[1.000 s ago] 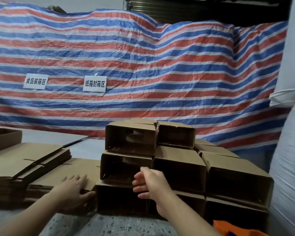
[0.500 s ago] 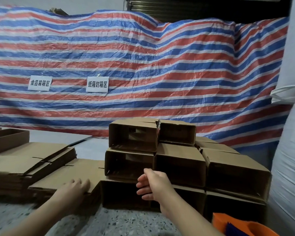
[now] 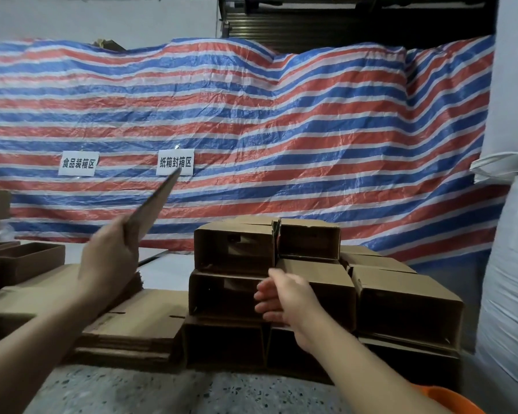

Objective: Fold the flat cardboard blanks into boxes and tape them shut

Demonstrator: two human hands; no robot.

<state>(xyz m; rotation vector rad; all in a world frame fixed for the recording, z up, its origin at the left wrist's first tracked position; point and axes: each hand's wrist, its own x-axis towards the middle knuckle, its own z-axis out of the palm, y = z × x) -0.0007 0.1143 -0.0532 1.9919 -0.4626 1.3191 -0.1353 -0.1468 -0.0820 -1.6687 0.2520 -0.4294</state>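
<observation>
Cardboard blank (image 3: pixel 156 204) raised in left hand (image 3: pixel 108 261), right hand (image 3: pixel 284 297) empty, loose

"食品装箱区" sign (image 3: pixel 76 163), "纸箱封箱区" sign (image 3: pixel 175 162), on tarp (image 3: pixel 281 130)

The boxes (image 3: pixel 311 282) and flat blanks (image 3: pixel 138 324) are plain brown cardboard, dull and a bit rough. The striped sheet (image 3: pixel 251 115) behind is crinkly, shiny plastic. The floor (image 3: pixel 162 392) is speckled stone.

Your left hand (image 3: pixel 108 261) grips a blank (image 3: pixel 156 204) raised edge-on; right hand (image 3: pixel 287 300) hangs loosely curled before the stacked boxes (image 3: pixel 311 282).
</observation>
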